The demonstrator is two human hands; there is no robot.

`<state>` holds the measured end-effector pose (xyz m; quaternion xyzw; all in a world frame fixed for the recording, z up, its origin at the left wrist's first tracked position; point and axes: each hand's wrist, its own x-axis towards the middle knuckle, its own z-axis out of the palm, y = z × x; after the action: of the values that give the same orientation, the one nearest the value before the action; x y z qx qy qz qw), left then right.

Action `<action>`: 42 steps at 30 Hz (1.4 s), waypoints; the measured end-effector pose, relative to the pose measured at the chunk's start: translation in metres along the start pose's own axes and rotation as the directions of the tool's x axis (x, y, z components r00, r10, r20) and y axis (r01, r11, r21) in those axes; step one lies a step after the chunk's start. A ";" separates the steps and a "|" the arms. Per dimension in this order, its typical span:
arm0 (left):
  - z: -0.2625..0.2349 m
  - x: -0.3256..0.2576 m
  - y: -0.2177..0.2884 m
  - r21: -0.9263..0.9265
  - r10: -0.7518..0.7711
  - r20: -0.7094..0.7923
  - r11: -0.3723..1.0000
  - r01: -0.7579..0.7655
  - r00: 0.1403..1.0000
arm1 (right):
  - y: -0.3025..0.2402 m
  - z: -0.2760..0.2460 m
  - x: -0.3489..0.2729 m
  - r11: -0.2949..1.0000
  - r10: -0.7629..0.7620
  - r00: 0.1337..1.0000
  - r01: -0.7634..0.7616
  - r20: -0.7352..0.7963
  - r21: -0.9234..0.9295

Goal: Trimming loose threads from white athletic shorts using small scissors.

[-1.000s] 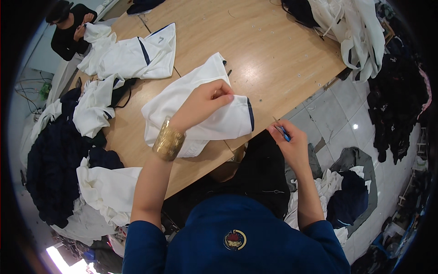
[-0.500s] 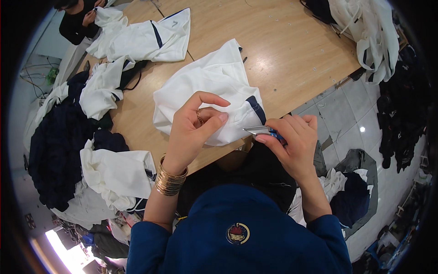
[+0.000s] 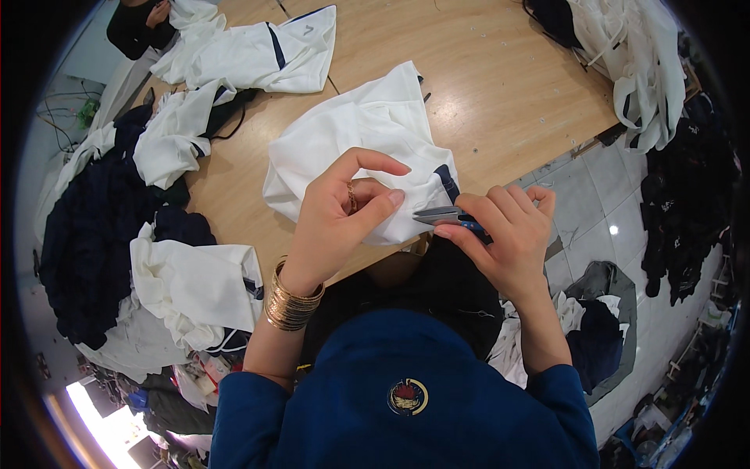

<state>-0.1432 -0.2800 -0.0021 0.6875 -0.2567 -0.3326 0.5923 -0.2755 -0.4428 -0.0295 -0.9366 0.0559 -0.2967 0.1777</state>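
Observation:
My right hand [image 3: 508, 234] is closed around small thread snips [image 3: 441, 216] with metal blades and a blue handle. Their blades point left, toward my other hand. A white garment [image 3: 359, 125] with a navy strip [image 3: 447, 183] lies spread on the table beneath both hands. Over its near part is my left hand [image 3: 340, 207], its index finger arched away while the thumb presses toward the curled middle finger. Whatever may be pinched there is too small to make out. The snip blades are just to the right of the left thumb, apart from it.
The wooden table [image 3: 516, 102] bears another white garment [image 3: 258, 55] at the far left, near a person in black [image 3: 137, 31]. Dark clothes [image 3: 90, 227] are heaped on the left, with a white piece [image 3: 199, 285] nearer me. White garments [image 3: 633, 55] hang over the right far edge.
Both my hands have shifted slightly to the right, still in the same pose. The view has moved a little, and the person at the far left shows less.

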 end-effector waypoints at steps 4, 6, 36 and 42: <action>0.000 0.000 0.001 -0.018 0.011 0.010 1.000 -0.011 1.000 | -0.001 -0.001 0.000 1.000 -0.002 1.000 0.002 0.008 0.022; 0.000 -0.001 0.003 -0.026 -0.020 0.030 0.999 0.021 0.999 | 0.000 -0.001 -0.001 1.000 -0.004 1.000 0.004 0.007 0.026; 0.006 0.002 -0.004 -0.059 0.007 0.074 0.998 -0.003 0.997 | 0.023 -0.009 -0.002 0.426 0.681 0.732 -0.389 -0.006 0.816; 0.007 0.004 -0.004 -0.046 0.007 0.068 0.999 -0.004 0.998 | 0.013 -0.008 -0.014 0.924 0.239 0.965 -0.260 0.108 0.280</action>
<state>-0.1464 -0.2869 -0.0077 0.6612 -0.2711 -0.3599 0.5997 -0.2916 -0.4541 -0.0357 -0.8955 0.1238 -0.2429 0.3518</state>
